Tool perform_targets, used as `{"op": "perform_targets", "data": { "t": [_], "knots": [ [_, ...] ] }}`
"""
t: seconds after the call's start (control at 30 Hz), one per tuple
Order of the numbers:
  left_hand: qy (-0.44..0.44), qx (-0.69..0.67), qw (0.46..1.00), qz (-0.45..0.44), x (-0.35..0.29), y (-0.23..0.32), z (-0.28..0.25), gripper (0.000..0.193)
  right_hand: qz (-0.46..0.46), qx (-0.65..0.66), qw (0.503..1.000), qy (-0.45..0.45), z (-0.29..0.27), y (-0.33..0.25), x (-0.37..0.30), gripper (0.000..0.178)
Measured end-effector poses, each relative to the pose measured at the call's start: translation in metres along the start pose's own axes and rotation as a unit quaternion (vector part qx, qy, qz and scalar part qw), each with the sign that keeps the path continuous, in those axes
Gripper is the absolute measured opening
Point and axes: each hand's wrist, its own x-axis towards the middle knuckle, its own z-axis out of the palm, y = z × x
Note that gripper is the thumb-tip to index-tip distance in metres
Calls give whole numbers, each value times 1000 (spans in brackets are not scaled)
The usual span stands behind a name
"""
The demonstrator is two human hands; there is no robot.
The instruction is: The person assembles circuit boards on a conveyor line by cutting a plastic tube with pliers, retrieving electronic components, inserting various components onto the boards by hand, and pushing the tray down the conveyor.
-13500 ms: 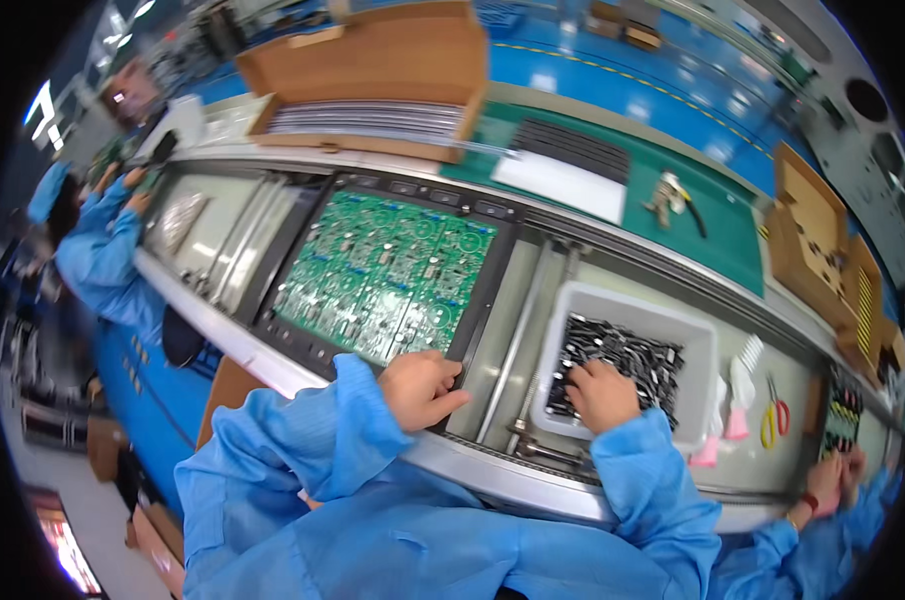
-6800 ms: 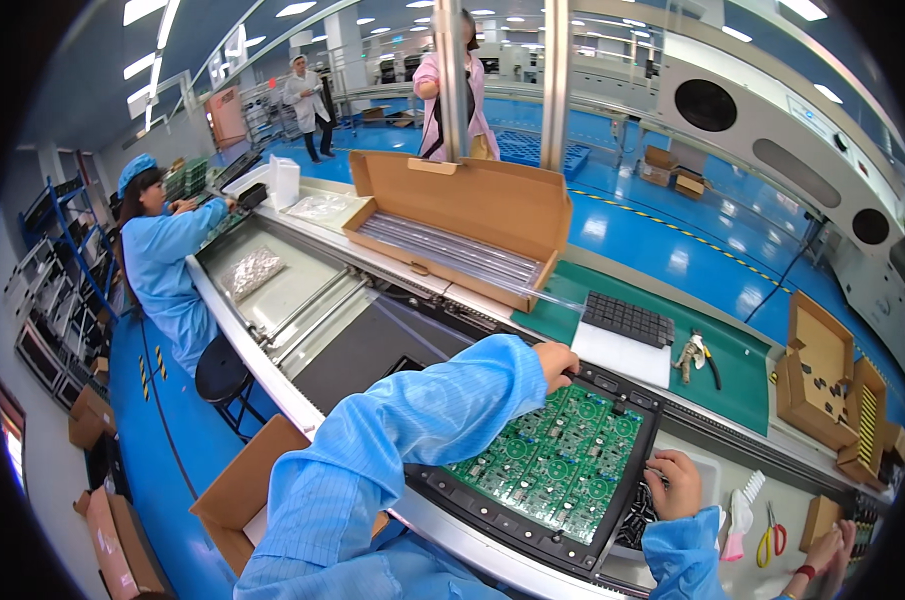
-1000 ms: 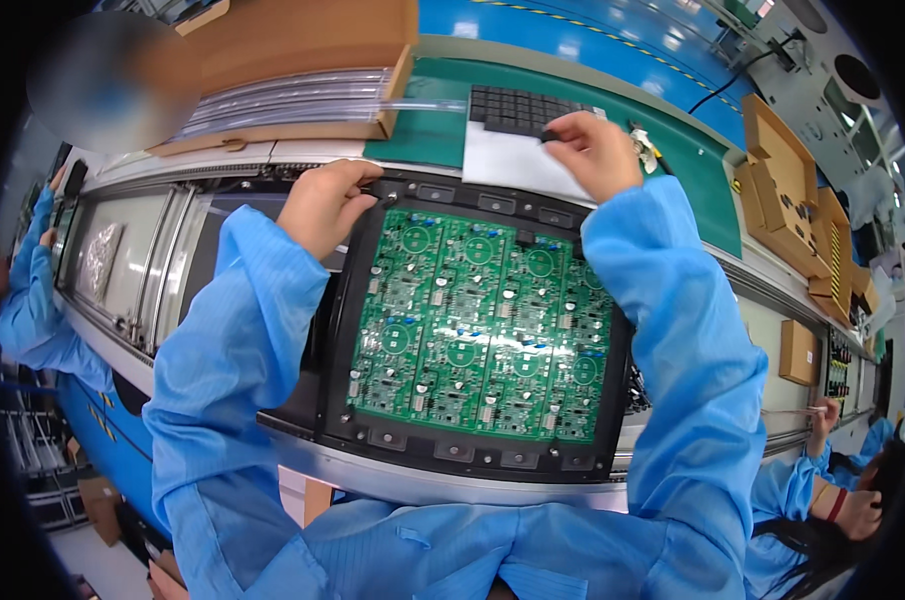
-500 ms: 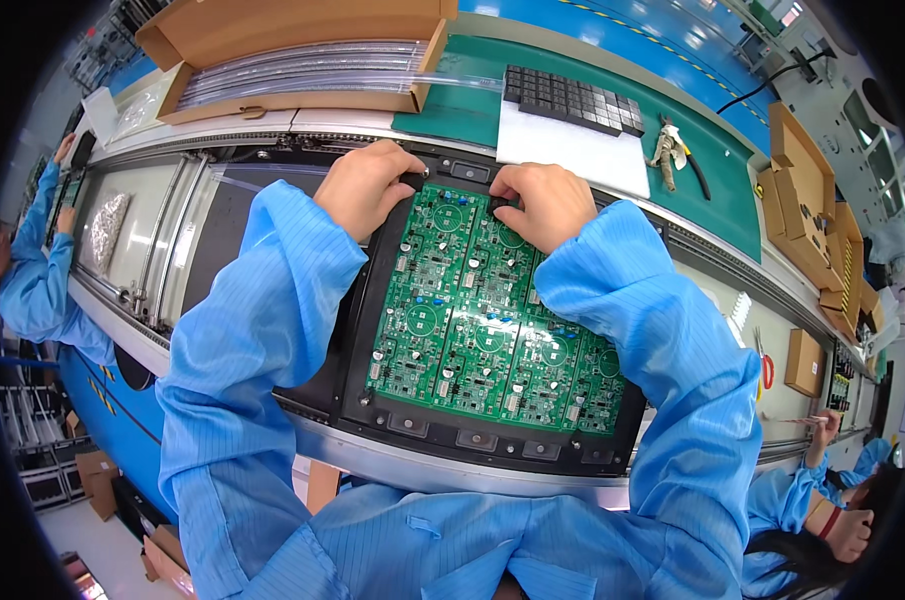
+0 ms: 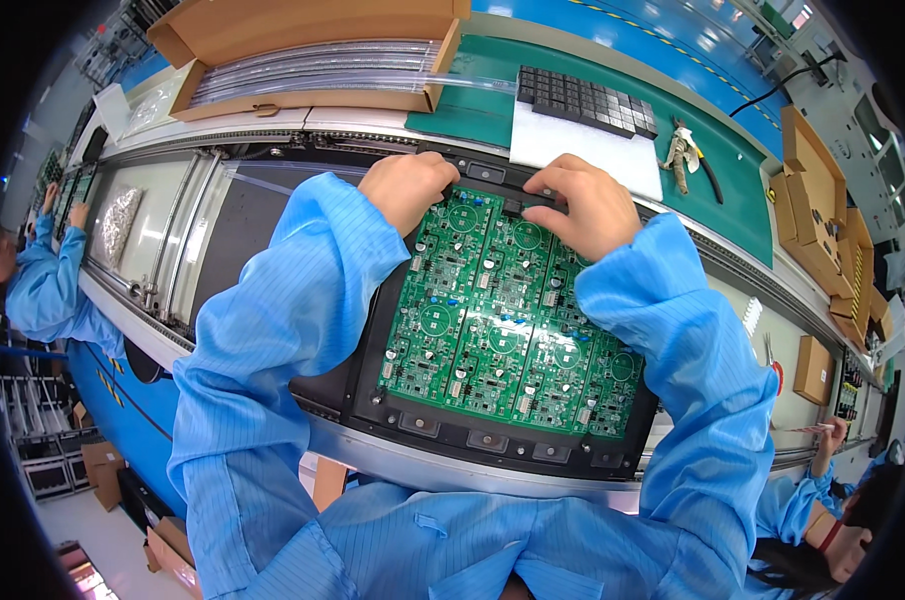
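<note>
A panel of green circuit boards (image 5: 453, 350), populated with small parts, lies in a black carrier frame (image 5: 368, 350). At its far left corner my left hand (image 5: 408, 190) is closed, fingertips down on the board edge; what they pinch is hidden. My right hand (image 5: 595, 210) hovers above the far edge, with thumb and forefinger apart and nothing between them. Just left of that gap, a small black block-shaped component (image 5: 513, 208) sits on the board. Beyond the frame, many similar black blocks (image 5: 583, 100) stand in rows on a white foam sheet (image 5: 543, 145).
The carrier rests on conveyor rails (image 5: 348, 140). Past them are a cardboard box (image 5: 303, 108) of clear plastic tubes, a green mat (image 5: 473, 120) and taped pliers (image 5: 683, 155). A bag of small parts (image 5: 120, 220) lies left. Co-workers (image 5: 53, 280) sit at both sides.
My right thumb and forefinger have parted and drawn back right from the black component, which stays on the board. My left fingertips have shifted from the frame's corner toward the board. The view has shifted slightly.
</note>
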Motion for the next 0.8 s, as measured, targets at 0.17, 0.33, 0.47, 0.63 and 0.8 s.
{"op": "perform_targets", "data": {
  "t": [0.17, 0.33, 0.47, 0.63, 0.8],
  "knots": [
    [-30, 25, 999, -16, 5, 4, 1, 23, -11, 16, 1000, 2, -9, 17, -11, 19],
    [-57, 46, 997, -5, 8, 5, -2, 24, 9, 49, 998, 28, -27, 40, -9, 19],
    [32, 1, 999, -16, 20, 17, -18, 24, 85, 22, 994, 70, -40, 92, 1, 20],
    [96, -31, 994, 34, 86, 28, 9, 18, 130, -8, 984, 118, -42, 135, 29, 23],
    [55, 152, 984, -71, 137, 32, 51, 17, 85, -43, 985, 144, -28, 142, 40, 21]
  ]
}}
